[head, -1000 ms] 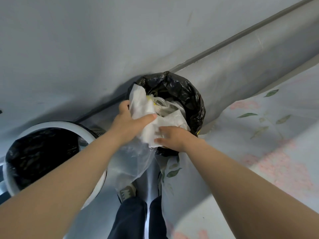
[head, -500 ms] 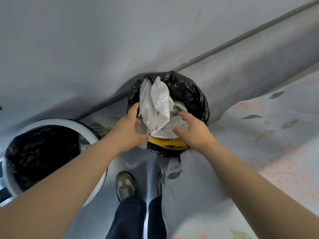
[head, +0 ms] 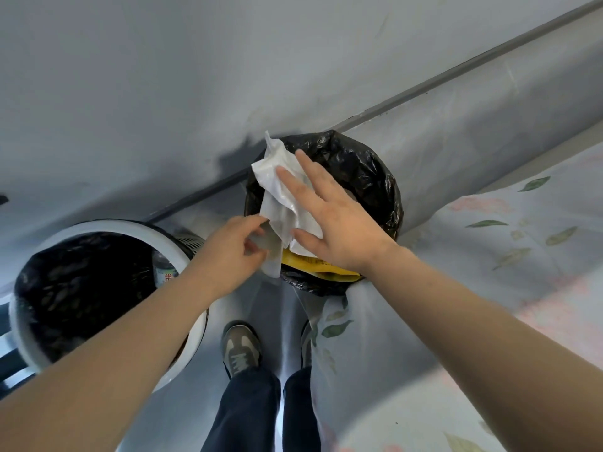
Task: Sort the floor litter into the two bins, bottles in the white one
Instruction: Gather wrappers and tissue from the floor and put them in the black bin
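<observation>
White plastic bag (head: 277, 187), thin and crumpled, stands out of the black-lined bin (head: 368, 171) above a yellow wrapper (head: 313, 266); right hand (head: 339, 220) lies flat on it, fingers straight; left hand (head: 231, 252) pinches its lower edge. White bin (head: 107, 225), round, holds a bottle (head: 163, 270); label print unreadable.

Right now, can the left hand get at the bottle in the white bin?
Probably, once freed: the left hand pinches the plastic bag, but the bottle sits uncovered inside the open white bin, beside that wrist.
</observation>
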